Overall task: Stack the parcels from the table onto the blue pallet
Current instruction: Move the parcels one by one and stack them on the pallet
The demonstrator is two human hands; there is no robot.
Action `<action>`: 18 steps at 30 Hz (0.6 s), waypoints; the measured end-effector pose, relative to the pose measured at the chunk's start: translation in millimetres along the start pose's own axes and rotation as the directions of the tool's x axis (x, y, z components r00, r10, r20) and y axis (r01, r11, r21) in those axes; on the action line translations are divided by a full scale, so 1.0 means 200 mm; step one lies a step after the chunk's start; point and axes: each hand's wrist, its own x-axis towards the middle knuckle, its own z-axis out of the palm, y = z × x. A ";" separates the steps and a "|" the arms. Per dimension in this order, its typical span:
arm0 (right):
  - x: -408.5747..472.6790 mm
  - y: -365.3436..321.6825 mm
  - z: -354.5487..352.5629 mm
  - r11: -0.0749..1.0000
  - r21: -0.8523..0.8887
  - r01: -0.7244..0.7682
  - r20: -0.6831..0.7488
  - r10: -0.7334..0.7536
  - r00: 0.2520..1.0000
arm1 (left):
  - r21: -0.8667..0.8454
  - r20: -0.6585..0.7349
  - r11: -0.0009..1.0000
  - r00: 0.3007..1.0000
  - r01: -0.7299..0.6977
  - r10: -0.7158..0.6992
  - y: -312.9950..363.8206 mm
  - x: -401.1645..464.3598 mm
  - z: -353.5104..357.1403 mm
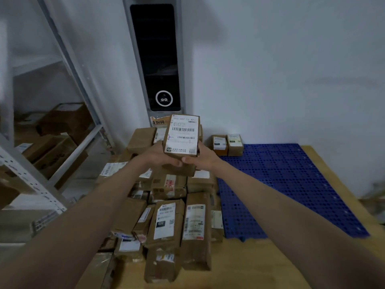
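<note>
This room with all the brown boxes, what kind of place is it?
Probably a parcel sorting or storage room. Labelled brown parcels are heaped on a wooden table, a blue pallet lies beside them, and a metal shelf rack at the left holds more boxes.

Against the white wall (281, 69) ahead we see a tall grey appliance (155, 59) with a dark glossy front panel and a glowing ring near its base, and to our left a grey metal shelving rack (87, 113) holding brown cardboard boxes (62, 119).
</note>
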 end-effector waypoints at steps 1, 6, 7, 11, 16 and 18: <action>-0.05 0.00 -0.06 1.000 0.006 -0.002 -0.020 0.002 1.000 | 0.017 0.007 1.000 1.000 -0.022 0.022 0.04 0.02 0.04; -0.24 0.10 -0.33 1.000 0.015 -0.005 -0.077 0.007 0.997 | 0.021 0.047 0.993 0.992 -0.117 0.116 0.22 0.13 0.29; -0.28 0.13 -0.39 1.000 0.011 -0.007 -0.084 0.008 0.996 | 0.017 0.053 0.990 0.989 -0.139 0.138 0.26 0.15 0.35; -0.43 0.27 -0.62 0.999 0.021 -0.027 -0.099 0.029 0.995 | -0.027 0.128 0.990 0.981 -0.141 0.143 0.38 0.25 0.60; -0.54 0.52 -0.89 0.992 -0.096 -0.087 -0.129 0.074 0.989 | -0.104 0.140 0.988 0.982 -0.113 0.127 0.59 0.32 0.95; -0.57 0.64 -0.99 0.985 -0.124 -0.120 -0.177 0.097 0.979 | -0.087 0.134 0.991 0.985 -0.098 0.109 0.65 0.36 1.08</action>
